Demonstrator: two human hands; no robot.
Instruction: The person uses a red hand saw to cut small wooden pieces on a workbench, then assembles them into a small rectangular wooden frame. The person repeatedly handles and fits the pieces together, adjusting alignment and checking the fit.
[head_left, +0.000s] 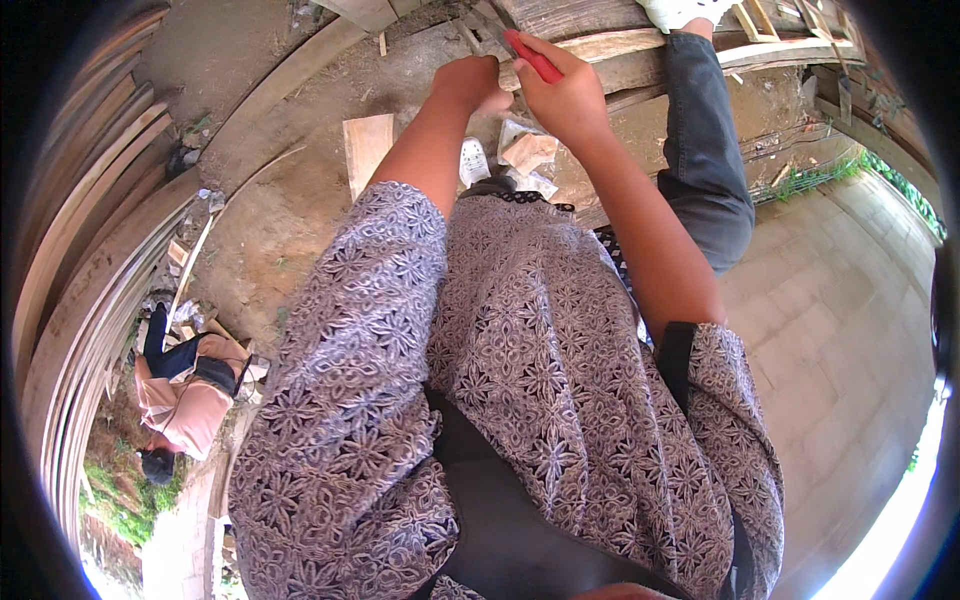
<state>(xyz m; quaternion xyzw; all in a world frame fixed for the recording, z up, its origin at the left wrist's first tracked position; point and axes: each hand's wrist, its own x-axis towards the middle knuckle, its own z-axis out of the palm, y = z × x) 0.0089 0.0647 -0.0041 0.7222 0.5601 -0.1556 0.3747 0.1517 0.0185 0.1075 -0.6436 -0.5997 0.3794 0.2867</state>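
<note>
My right hand point(572, 100) is closed around the red handle point(541, 62) of a tool. A grey, blade-like part point(488, 26) runs from its far end toward the upper edge, but the kind of tool is not clear. Just left of it, my left hand point(470, 84) is curled with its fingers bent down; whatever it grips, if anything, is hidden. Both hands are close together near a long wooden plank point(615, 44) at the top of the view.
My right foot, in a white shoe point(685, 12), rests up on the planks. Wood offcuts point(368, 148) lie on the dirt ground point(250, 240). Long boards point(100, 270) are stacked at left. Another person point(195, 390) is bent over at lower left. A block wall point(830, 290) stands right.
</note>
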